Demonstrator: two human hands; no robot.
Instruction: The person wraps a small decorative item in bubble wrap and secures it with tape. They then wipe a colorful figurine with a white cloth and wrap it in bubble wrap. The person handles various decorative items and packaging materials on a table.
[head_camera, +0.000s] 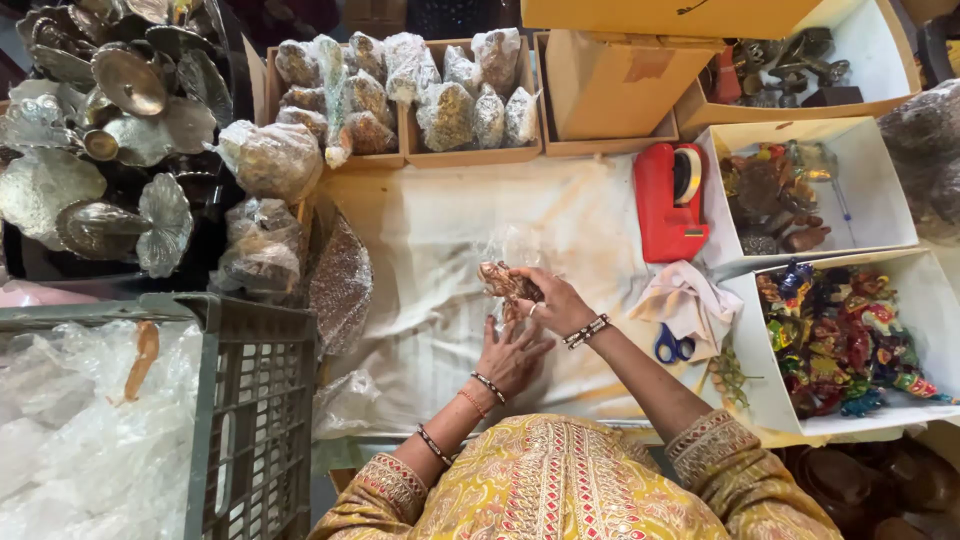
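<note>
My right hand grips a small brown metal figurine just above the white cloth on the table. A clear plastic bag sits partly over the figurine's far end. My left hand lies just below it, fingers spread, touching the bag's lower edge near the figurine. Both wrists wear bead bracelets, and the sleeves are yellow with embroidery.
A red tape dispenser, folded cloth and blue scissors lie to the right. White boxes of painted figurines stand further right. Cardboard boxes of wrapped pieces line the back. A grey crate of plastic bags and metal leaf dishes are left.
</note>
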